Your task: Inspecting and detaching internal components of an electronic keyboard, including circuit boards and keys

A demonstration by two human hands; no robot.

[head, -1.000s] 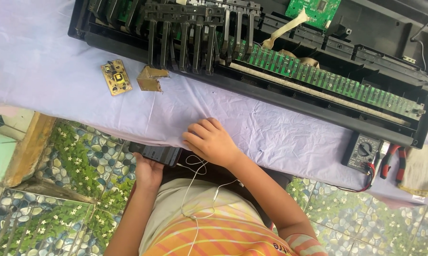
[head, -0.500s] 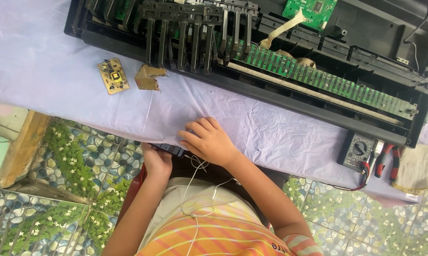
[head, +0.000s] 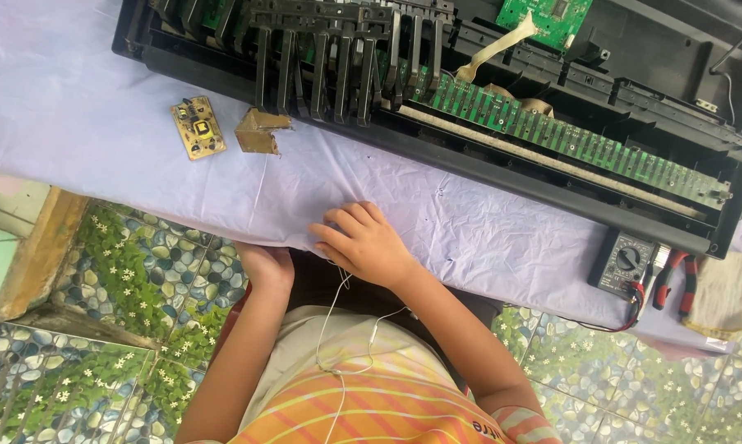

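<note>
My right hand [head: 363, 242] rests on the front edge of the table, on the lilac cloth [head: 100, 99], fingers loosely bent and holding nothing I can see. My left hand [head: 266, 267] sits just below the table edge with its fingers hidden under the cloth. Beyond the hands lies an opened electronic keyboard [head: 552, 177] with a long green circuit strip [head: 552, 136] and a block of black key parts [head: 330, 57]. A white earphone wire [head: 338, 329] hangs over my striped shirt.
A small yellowish circuit board [head: 198, 127] and a brown cardboard scrap [head: 260, 131] lie left of the hands. At the right are a black multimeter [head: 624, 263], red-handled pliers [head: 675, 279] and a pale rag [head: 728, 296]. The floor below is pebble-patterned.
My left hand has moved up to the underside of the table edge, and a dark object seen there earlier is out of sight. The right hand has stayed in place.
</note>
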